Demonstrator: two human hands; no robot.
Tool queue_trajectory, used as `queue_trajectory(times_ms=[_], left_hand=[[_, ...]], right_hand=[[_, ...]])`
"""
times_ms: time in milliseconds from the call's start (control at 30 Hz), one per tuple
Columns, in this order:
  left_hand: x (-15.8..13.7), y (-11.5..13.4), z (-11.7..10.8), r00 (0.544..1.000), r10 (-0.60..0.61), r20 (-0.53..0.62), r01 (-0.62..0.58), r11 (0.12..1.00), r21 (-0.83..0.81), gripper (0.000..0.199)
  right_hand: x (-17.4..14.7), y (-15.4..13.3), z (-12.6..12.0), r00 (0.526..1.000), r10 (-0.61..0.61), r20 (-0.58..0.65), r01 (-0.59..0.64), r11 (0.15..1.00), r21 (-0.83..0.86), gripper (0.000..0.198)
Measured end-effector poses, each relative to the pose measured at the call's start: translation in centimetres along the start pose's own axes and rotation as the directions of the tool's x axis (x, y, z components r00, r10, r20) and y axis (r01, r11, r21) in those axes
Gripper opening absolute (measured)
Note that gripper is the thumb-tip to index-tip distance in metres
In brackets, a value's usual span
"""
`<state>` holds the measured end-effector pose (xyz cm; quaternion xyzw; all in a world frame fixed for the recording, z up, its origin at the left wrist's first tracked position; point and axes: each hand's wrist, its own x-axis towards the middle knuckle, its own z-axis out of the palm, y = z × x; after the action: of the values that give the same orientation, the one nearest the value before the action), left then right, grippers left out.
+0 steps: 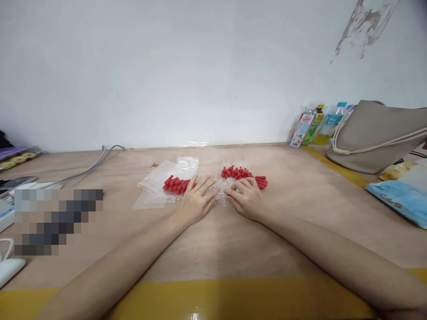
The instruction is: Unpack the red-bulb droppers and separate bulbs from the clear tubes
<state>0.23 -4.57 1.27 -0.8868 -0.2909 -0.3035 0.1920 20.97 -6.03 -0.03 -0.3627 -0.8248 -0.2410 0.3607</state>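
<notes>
Several clear droppers with red rubber bulbs lie in a group on the table between and under my hands. On the left side of the group, red bulbs (174, 184) show beside my left hand (197, 200), which rests over the clear tubes (219, 189) with its fingers spread. My right hand (246, 198) lies over the tubes' other end, fingers apart and a little bent, with red bulbs (262, 182) showing past it. Just behind stands out another row of droppers (236, 171), bulbs toward me. My palms hide part of the tubes.
Clear zip bags (160, 178) lie flat at the left of the droppers. A grey cable (86, 169) and a white device (10, 271) are at far left. On the right are drink bottles (330, 124), a grey bag (376, 133) and a blue packet (396, 202). A wall closes the back.
</notes>
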Motion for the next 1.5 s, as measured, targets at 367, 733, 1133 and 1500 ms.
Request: queue_trajectory(times_ms=[367, 733, 1133, 1500], left_hand=[[-0.2, 0.0, 0.3, 0.99, 0.132, -0.048, -0.137, 0.984, -0.11, 0.019], [-0.6, -0.1, 0.0, 0.991, 0.106, -0.087, -0.123, 0.968, -0.219, 0.016], [-1.8, -1.5, -0.4, 0.992, 0.03, -0.124, -0.052, 0.982, -0.182, 0.017], [-1.7, -2.5, 0.8, 0.954, -0.275, -0.12, 0.256, 0.954, -0.154, 0.033]], right_hand=[[0.1, 0.0, 0.1, 0.984, -0.172, -0.048, 0.177, 0.974, 0.139, 0.014], [-0.1, 0.2, -0.1, 0.958, -0.259, -0.122, 0.278, 0.946, 0.169, 0.019], [-0.9, 2.2, -1.4, 0.978, -0.126, -0.168, 0.153, 0.976, 0.158, 0.019], [-0.9, 10.5, -0.4, 0.689, 0.719, 0.096, -0.713, 0.648, 0.267, 0.026]])
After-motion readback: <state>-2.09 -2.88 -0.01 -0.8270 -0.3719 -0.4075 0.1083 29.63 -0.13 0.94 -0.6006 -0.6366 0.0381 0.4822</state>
